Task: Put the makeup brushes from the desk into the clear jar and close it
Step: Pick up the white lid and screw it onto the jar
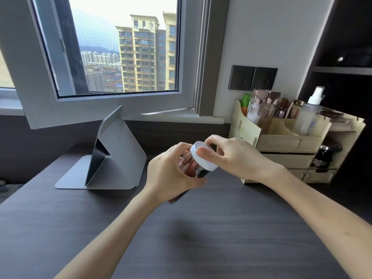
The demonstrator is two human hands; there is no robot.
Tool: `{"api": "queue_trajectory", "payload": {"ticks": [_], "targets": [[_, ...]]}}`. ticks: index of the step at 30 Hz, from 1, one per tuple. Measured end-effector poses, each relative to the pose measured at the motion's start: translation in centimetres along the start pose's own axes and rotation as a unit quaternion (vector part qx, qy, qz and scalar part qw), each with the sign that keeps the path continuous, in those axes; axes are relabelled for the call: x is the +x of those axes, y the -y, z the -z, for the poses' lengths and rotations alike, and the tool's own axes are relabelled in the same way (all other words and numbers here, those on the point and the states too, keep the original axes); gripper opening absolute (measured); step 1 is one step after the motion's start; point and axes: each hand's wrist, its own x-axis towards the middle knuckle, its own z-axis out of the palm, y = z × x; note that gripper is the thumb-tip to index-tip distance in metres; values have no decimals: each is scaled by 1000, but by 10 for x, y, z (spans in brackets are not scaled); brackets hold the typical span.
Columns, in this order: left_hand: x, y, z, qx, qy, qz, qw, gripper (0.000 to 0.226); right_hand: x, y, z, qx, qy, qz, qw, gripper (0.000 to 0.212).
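The clear jar (pixel 193 166) is held above the dark desk (pixel 201 228), tilted with its mouth toward the upper right. My left hand (pixel 171 172) wraps around its body. Reddish-brown brush handles (pixel 188 165) show through the jar's wall, and a dark reddish end sticks out below my left palm. A white lid (pixel 204 158) sits on the jar's mouth. My right hand (pixel 231 156) grips the lid, thumb on its side and fingers over its far rim. Whether the lid is fully seated I cannot tell.
A grey tablet in a folded stand case (pixel 112 158) stands at the left back of the desk. A wooden cosmetics organiser (pixel 291 137) with bottles stands at the right back, next to dark shelving (pixel 346 77). An open window (pixel 112 57) lies behind.
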Motion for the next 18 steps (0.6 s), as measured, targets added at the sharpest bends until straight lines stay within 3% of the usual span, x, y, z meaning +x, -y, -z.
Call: {"api": "queue_trajectory", "payload": {"ticks": [2,5,12,15,18], "targets": [[3,-4,-2,3,1,-9,1000,65,-6,-7,4,7,29,27,999,75],[6,-11,-5,20,13,-30,999,64,-10,-16,2,56,-13,68,996,61],[6,-23,-32,-5,-20,-31,999,62,-12,-23,-14,78,-133,-9,988,42],[17,-36,-44,-16,-84,-46,995,60,-16,-27,-10,87,-209,-10,974,51],[32,-57,-52,-73,-65,-86,991,67,-21,-36,9,75,-284,-20,956,59]]}}
